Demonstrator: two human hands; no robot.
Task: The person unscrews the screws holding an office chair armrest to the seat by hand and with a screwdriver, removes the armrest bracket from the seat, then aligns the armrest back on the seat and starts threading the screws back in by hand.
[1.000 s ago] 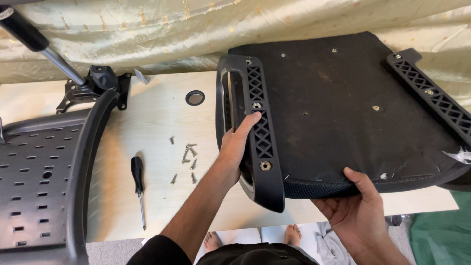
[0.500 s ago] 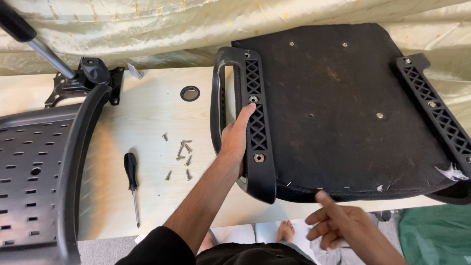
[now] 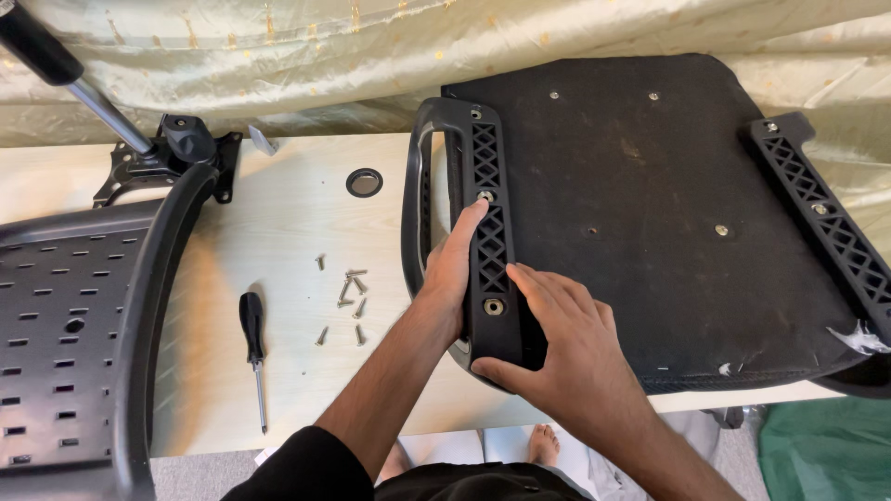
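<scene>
Head view showed a black plastic armrest [image 3: 487, 232] lying along the nine o'clock edge of an upturned black chair seat [image 3: 640, 223], which rested on a pale wooden table [image 3: 288, 250] and overhung its near edge. The left hand [image 3: 450, 274] lay against the armrest's outer side, fingers loosely extended, the forefinger tip touching a bolt hole near the middle of the latticed strip. The right hand [image 3: 557, 339] lay flat over the armrest's six o'clock end, fingers together pointing toward eleven o'clock, thumb hooked under the end; neither hand pinched anything. A second armrest [image 3: 826, 223] ran along the seat's three o'clock edge. At nine o'clock from the hands, a small scatter of screws [image 3: 345, 301] lay on the table, and beyond them a black-handled screwdriver [image 3: 252, 357] pointed toward six o'clock. A round black grommet [image 3: 364, 182] sat at eleven o'clock. Farther toward nine o'clock lay a perforated black chair back [image 3: 65, 343], with a metal tilt mechanism [image 3: 172, 158] and gas cylinder [image 3: 65, 79] at ten o'clock. Pale gold cloth [image 3: 278, 65] hung behind at twelve.
</scene>
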